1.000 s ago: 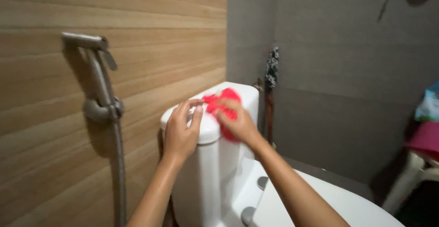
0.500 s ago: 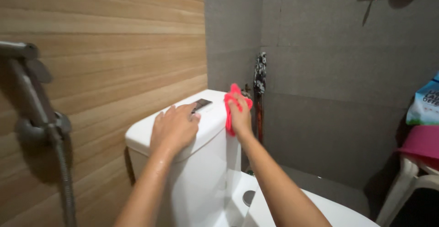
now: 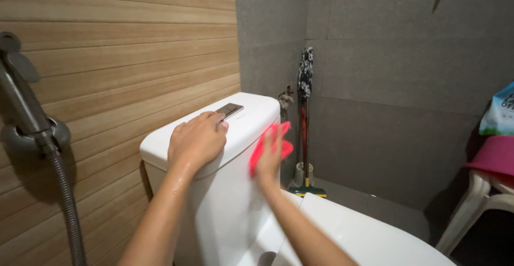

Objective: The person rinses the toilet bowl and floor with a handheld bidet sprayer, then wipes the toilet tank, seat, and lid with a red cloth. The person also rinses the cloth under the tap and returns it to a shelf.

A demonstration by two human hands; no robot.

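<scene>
My left hand [image 3: 195,141] lies palm down on the lid of a white toilet tank [image 3: 225,191], its fingertips just short of the grey flush button [image 3: 229,109]. My right hand [image 3: 269,159] presses a red cloth [image 3: 263,147] flat against the tank's front face, below the lid's right corner. The hand and cloth are blurred. Below them lies the white toilet seat lid [image 3: 369,239].
A metal spray hose [image 3: 32,132] hangs in its holder on the wood-look wall at left. A brush with a red handle [image 3: 304,132] stands in the grey corner behind the tank. At right, a pink basin [image 3: 495,156] and a bag rest on a white plastic stool [image 3: 476,207].
My right hand slid the red cloth from the tank lid's top, over its right edge, down onto the front face. My left hand stayed on the lid. The view shifted.
</scene>
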